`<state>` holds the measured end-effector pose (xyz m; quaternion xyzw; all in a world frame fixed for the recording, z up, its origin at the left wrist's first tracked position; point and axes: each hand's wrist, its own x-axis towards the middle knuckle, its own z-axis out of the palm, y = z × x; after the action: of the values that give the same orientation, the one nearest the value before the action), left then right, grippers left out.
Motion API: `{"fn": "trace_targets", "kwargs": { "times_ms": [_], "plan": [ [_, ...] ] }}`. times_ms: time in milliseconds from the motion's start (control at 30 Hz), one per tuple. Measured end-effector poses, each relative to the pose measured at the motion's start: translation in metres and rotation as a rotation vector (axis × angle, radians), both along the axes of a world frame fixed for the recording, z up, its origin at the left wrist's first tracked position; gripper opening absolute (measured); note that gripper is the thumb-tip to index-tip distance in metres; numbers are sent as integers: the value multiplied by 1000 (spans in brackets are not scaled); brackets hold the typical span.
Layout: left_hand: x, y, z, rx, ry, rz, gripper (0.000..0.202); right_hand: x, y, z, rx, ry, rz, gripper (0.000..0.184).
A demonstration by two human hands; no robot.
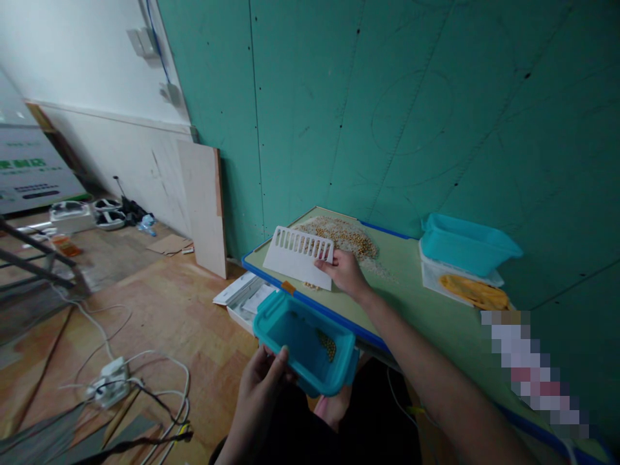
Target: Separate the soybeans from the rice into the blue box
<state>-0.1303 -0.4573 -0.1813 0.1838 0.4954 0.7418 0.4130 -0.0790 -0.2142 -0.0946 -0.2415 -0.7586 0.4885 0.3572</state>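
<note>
My left hand grips the near rim of a teal plastic box, held below the blue front edge of the green table. A few yellow grains lie inside the box. My right hand pinches the right end of a white slotted scraper, which stands on the table near its edge. Behind the scraper lies a spread pile of yellow and pale grains.
At the table's right stand a teal tub on a white tray and a yellow piece. A green wall rises behind. A wooden board leans left. Cables and a power strip lie on the floor.
</note>
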Motion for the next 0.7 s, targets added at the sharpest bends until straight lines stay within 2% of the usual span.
{"fn": "trace_targets", "kwargs": {
  "times_ms": [167, 500, 700],
  "plan": [
    [0, 1, 1, 6, -2, 9, 31, 0, -3, 2, -30, 14, 16, 36],
    [2, 1, 5, 1, -5, 18, 30, -2, -2, -4, -56, 23, 31, 37],
    [2, 0, 1, 9, -18, 3, 26, -2, -8, 0, -78, 25, 58, 36]
  ]
}}
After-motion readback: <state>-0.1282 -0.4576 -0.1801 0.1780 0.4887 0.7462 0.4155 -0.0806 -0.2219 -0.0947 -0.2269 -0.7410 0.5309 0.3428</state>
